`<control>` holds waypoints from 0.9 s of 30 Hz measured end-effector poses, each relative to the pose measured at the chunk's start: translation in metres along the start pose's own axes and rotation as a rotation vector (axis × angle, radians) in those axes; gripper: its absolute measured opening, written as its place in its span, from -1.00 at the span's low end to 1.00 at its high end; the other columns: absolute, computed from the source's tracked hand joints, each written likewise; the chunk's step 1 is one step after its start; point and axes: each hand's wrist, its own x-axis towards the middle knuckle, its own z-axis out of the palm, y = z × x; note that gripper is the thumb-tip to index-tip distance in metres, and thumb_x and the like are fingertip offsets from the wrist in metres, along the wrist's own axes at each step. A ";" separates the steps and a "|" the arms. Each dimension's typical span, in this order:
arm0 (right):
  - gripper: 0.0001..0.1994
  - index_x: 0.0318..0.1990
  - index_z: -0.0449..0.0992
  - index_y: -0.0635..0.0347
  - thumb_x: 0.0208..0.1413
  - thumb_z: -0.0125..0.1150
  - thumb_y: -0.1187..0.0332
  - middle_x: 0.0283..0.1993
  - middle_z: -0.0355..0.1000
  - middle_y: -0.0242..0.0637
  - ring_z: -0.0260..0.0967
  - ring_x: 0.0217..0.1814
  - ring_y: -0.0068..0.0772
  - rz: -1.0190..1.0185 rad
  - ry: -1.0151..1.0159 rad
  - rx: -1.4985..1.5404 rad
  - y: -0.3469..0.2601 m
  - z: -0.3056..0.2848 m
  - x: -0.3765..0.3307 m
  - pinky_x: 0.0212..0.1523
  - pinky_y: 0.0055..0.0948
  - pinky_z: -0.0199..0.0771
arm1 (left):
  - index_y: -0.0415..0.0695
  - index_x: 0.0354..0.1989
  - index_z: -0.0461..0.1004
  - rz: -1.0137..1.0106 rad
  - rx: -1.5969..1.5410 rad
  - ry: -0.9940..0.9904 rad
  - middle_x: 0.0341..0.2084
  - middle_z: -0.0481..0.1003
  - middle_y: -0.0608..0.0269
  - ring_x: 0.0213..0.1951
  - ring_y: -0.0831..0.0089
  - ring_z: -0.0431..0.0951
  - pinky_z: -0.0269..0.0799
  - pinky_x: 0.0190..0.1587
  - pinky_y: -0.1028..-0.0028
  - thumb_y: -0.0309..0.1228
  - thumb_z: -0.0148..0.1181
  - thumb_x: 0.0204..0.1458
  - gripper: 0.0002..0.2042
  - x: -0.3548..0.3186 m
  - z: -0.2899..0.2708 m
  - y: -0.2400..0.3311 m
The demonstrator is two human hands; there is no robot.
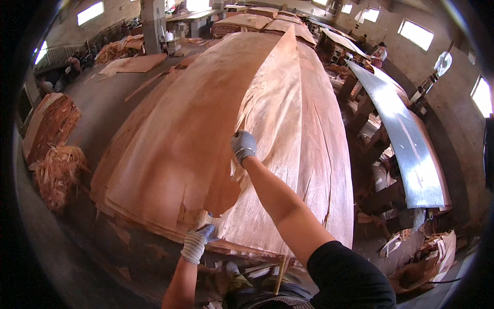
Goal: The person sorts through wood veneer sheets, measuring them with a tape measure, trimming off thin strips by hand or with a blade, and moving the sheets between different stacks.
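A large reddish-brown veneer sheet point(170, 139) lies over the left part of a broad stack, its right edge ragged and wavy. My right hand point(244, 144), in a grey glove, reaches over the stack with its fingers closed on that edge. Under it shows a paler, wrinkled veneer sheet point(278, 134) with long splits on its right side. My left hand point(198, 243), in a white and grey glove, is low at the stack's near edge. Its fingers appear closed at the torn near edge of the brown sheet; they are partly hidden.
A long table with a shiny metal top point(406, 139) runs along the right. Scrap veneer point(429, 262) lies at the lower right, and a bundle of shreds point(59, 172) at the left. More veneer stacks point(242, 23) and a pillar point(153, 26) stand behind. A person point(379, 55) is far right.
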 end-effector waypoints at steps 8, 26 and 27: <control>-0.68 -0.20 0.49 0.20 -0.07 0.14 0.20 -0.31 0.47 -0.04 0.46 -0.29 -0.11 0.151 -0.189 0.380 -0.025 -0.051 -0.074 -0.24 -0.29 0.43 | -0.18 -0.25 0.48 -0.248 0.585 -0.236 -0.44 0.54 0.25 -0.46 0.37 0.52 0.42 -0.40 0.40 -0.37 0.08 -0.02 -0.80 0.002 -0.021 -0.019; -0.86 -0.23 0.46 0.24 0.04 0.08 0.51 -0.30 0.43 -0.37 0.34 -0.30 -0.54 0.556 -0.350 1.141 0.152 -0.115 -0.453 -0.22 -0.58 0.38 | -0.15 -0.16 0.32 -0.858 -1.128 0.362 -0.39 0.46 0.09 -0.44 0.19 0.54 0.53 -0.44 0.21 -0.42 0.17 -0.02 -0.74 -0.022 -0.023 0.006; -0.83 -0.15 0.41 0.23 0.08 0.07 0.48 -0.32 0.41 -0.37 0.36 -0.32 -0.52 0.332 -0.192 0.943 0.157 -0.114 -0.448 -0.27 -0.54 0.42 | -0.14 -0.18 0.33 -0.849 -1.168 0.358 -0.40 0.47 0.11 -0.44 0.18 0.54 0.53 -0.43 0.20 -0.42 0.18 -0.03 -0.75 -0.024 -0.026 0.008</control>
